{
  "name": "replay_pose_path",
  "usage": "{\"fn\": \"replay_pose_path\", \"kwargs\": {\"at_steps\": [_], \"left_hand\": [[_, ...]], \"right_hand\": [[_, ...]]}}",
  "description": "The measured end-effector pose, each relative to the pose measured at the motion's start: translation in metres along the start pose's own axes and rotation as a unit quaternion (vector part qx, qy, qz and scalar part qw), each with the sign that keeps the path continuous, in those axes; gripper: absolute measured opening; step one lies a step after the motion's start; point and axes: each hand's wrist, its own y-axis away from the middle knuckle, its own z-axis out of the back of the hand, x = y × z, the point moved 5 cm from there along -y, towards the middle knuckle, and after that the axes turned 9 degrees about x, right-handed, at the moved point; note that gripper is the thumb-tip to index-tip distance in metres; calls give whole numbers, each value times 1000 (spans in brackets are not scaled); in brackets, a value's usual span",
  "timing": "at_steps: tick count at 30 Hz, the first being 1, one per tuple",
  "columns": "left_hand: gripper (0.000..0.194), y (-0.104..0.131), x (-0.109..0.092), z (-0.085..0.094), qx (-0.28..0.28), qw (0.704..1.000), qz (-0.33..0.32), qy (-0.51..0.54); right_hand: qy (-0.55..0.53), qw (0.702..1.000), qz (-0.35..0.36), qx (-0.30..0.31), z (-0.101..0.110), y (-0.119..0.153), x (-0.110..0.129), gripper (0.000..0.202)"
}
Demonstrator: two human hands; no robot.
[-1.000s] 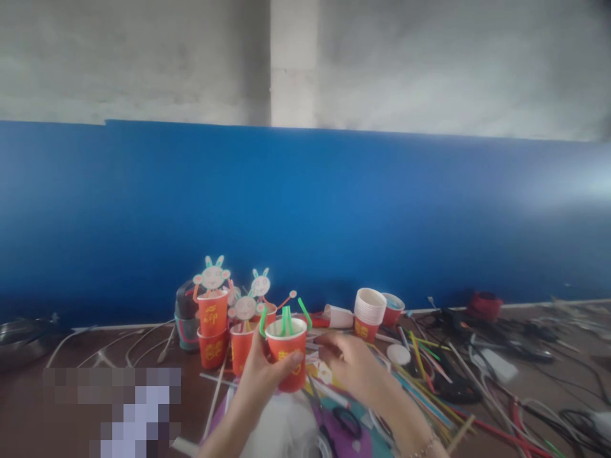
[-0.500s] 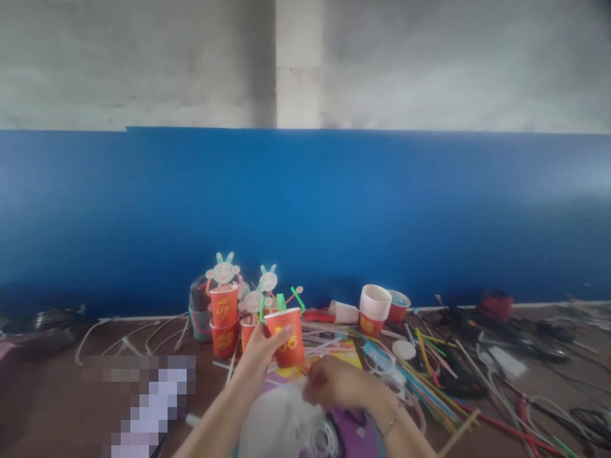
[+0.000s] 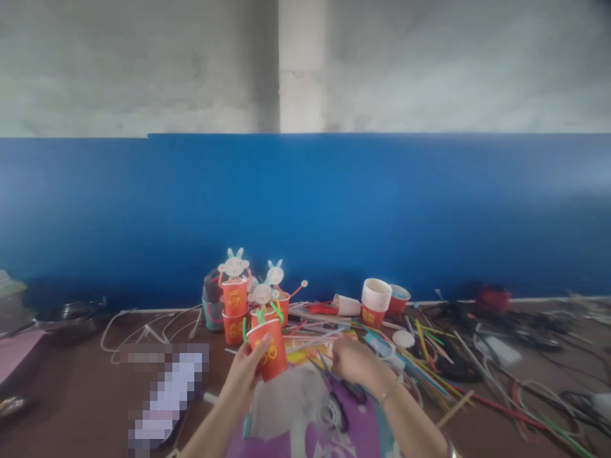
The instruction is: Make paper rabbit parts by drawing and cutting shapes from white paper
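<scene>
While my left hand (image 3: 251,364) grasps a tapered red paper cup (image 3: 271,356), my right hand (image 3: 352,361) curls, pointed scissors (image 3: 330,373) beside it; I can't tell if it holds anything.

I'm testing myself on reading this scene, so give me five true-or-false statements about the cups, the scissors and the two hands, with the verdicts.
1. The left hand holds a red cup. True.
2. The red cup is upright. False: the red cup is tilted.
3. The scissors are close to the right hand. True.
4. The stack of cups is to the left of the red cup in the picture. False: it is to the right.
5. A pale cup lies on its side near the stack of cups. True.
</scene>
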Motion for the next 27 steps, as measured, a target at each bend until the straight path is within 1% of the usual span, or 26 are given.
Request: {"fn": "replay_pose_path", "kwargs": {"at_steps": [2,5,9,11,14,17,19,22,24,27], "left_hand": [[47,-2,0,0,-5,1000,-19,1],[54,-3,-6,-9,3,998,-55,3],[58,1,-20,-23,26,993,-118,-12],[58,1,-23,-25,22,989,-140,-34],[61,0,-22,-24,8,987,-151,-54],[59,0,-23,-24,23,985,-159,-58],[56,1,-25,-24,32,986,-151,-65],[51,1,-24,-23,34,990,-114,-74],[51,-1,-18,-22,28,992,-89,-80],[52,-5,-2,-20,13,994,-56,-91]], "right_hand": [[40,999,-17,2,-5,10,-4,25],[76,997,-25,2,-16,25,-4,29],[93,995,-31,-9,-28,33,-2,48],[96,995,-37,-13,-30,31,-3,46],[103,994,-47,-13,-34,27,-7,33],[108,993,-41,-14,-36,25,-7,31],[111,993,-36,-12,-37,25,-6,32],[114,993,-33,-6,-36,24,-5,33],[114,993,-31,-3,-35,24,-5,33],[115,993,-25,-3,-34,25,-5,33]]}}
